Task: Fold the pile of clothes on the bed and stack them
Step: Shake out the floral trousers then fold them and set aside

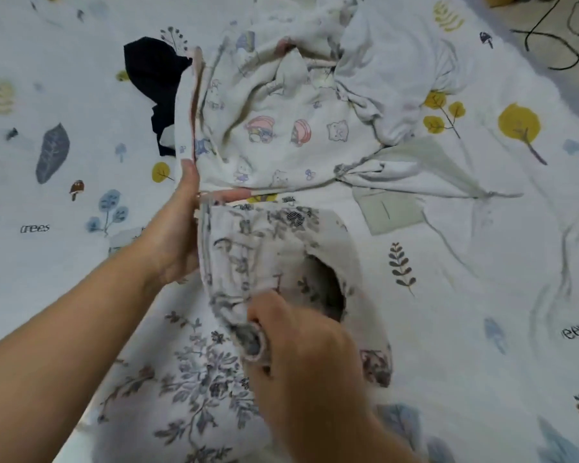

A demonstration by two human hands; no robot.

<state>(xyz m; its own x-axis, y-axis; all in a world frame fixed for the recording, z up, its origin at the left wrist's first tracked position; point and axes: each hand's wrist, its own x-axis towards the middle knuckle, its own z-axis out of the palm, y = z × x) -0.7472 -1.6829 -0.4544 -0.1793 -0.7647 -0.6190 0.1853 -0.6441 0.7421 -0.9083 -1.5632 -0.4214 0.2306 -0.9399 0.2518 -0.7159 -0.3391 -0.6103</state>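
1. The left hand (178,228) and right hand (301,355) are both pinching the floral garment (248,255), lying near on the bed (482,279).
2. It is looking light, limp; hems are offering the surest hold.

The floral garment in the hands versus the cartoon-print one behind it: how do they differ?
The floral garment carries a grey-blue flower and branch print; the cartoon-print garment shows small pink and blue characters. The floral garment is gripped by the left hand and right hand; the cartoon-print garment lies crumpled and untouched in the pile. The floral garment sits nearer the person; the cartoon-print garment is farther. Both are whitish and lie on the bed.
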